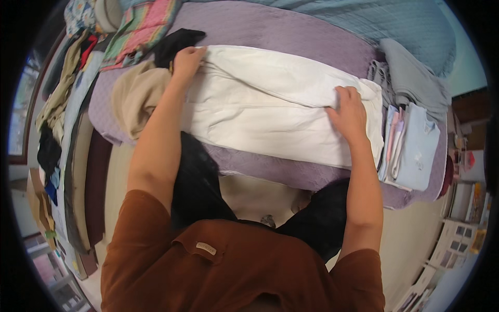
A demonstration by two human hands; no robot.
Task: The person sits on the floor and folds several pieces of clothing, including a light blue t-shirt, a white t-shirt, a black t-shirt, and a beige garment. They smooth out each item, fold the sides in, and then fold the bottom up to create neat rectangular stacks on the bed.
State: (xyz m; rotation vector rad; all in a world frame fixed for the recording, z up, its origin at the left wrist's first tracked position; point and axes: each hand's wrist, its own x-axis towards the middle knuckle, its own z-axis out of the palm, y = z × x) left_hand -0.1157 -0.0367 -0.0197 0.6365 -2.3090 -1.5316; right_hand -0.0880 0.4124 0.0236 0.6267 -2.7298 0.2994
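Note:
White trousers (265,105) lie lengthwise across a purple quilted cover (273,27) in front of me. At their far left corner, my left hand (189,62) pinches the cloth edge between thumb and fingers. My right hand (348,111) rests on the upper layer towards the right end, thumb and fingers bent at a fold; whether it grips the cloth I cannot tell. A black garment (175,43) lies just beyond my left hand, and a crumpled beige garment (136,97) sits left of the trousers, partly behind my left forearm.
Folded light blue shirts (419,148) and grey clothing (413,78) lie at the right. A striped multicoloured cloth (144,29) is at the upper left. More garments hang over a surface along the left (66,89). A blue quilted cover (405,23) lies behind.

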